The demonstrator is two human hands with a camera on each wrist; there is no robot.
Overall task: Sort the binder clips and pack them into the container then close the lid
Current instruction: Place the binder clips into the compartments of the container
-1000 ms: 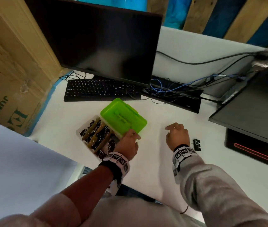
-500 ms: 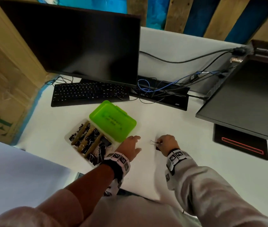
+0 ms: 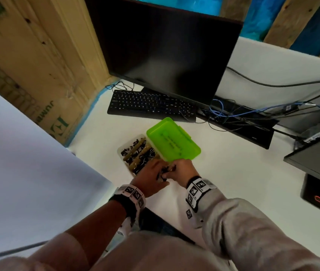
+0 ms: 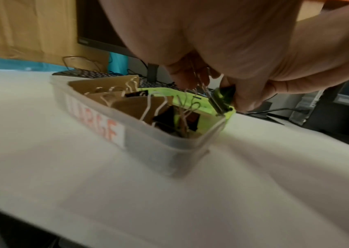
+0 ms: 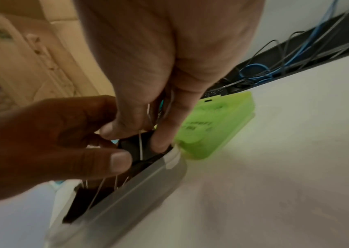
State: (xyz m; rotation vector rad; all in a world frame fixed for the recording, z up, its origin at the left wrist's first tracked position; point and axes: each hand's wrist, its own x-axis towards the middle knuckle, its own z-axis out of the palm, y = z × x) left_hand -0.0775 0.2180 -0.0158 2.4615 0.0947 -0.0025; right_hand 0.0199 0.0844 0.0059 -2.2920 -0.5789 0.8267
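the fingers (image 3: 171,169) of the right hand (image 3: 182,171) are curling in over the near corner of the container (image 3: 120,151), meeting the left hand (image 3: 147,178) there, with a small dark binder clip (image 3: 163,173) between them. in the head view the clear container is sitting on the white desk (image 3: 233,173), towards its middle, in front of the keyboard (image 3: 151,103) and monitor (image 3: 167,47); its green lid (image 3: 172,142) is lying open, hinged back on the far side. cardboard dividers (image 3: 135,147) are splitting it into rows already full of black clips.

in the left wrist view the container wall, labelled in red "large" (image 4: 103,127), is facing the camera, and wire handles (image 4: 154,107) are standing up above the rim. the left hand (image 4: 243,50) is bunching its fingertips round a clip (image 4: 222,99) at the corner by the lid.

in the right wrist view the right hand's thumb and forefinger are pinching the black clip (image 5: 137,147) just above the container's corner, while the left hand's (image 5: 42,142) thumb and forefinger are closing on the same clip; which hand is bearing it is hard to say, as the picture is smeared.

the clip is likely handling as a light, stiff thing of spring steel: the painted body is smooth and may slip, the wire loops are swinging loosely and tangling with neighbours. taking it by the flat sides of the body seems the surer hold, then easing it down into the corner row.
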